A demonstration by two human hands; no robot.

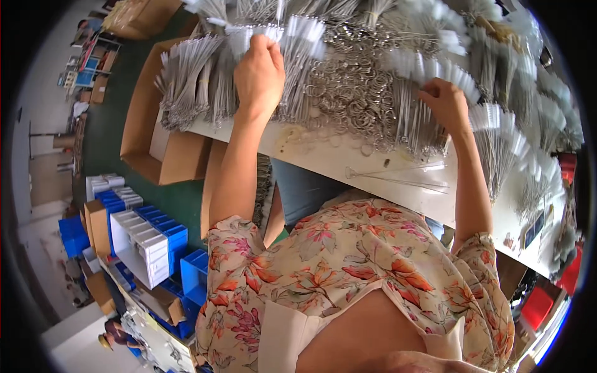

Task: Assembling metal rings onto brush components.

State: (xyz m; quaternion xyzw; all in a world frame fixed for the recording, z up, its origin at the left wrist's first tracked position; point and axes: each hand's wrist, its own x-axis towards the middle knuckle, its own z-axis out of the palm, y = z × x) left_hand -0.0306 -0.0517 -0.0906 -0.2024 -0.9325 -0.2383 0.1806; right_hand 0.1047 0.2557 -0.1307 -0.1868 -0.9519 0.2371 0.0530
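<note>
Across the upper side, from 10 to 4 o'clock, a white table (pixel 339 155), loaded with wire goods. On top, between 10 and 11 o'clock, thick bundles of white-headed wire brushes (pixel 193 74); at 2 o'clock, one more row of the same kind. At 1 o'clock, between these, a heap of metal rings (pixel 357 87). Near 11 o'clock, the left hand (pixel 258 81), fingers curled inward among the white heads (pixel 305 34); whether really gripping a brush, cannot tell. At 2 o'clock, the right hand (pixel 449 105), thumb and fingers bent toward each other beside the thin stems (pixel 413 121); a grip here, also not possible to confirm. For handling, probably very light, with stems springy, smooth and easy to tangle, and heads soft, quick to crush. Better to pinch the stem just under the head, and to draw out gently, straight along its length.
</note>
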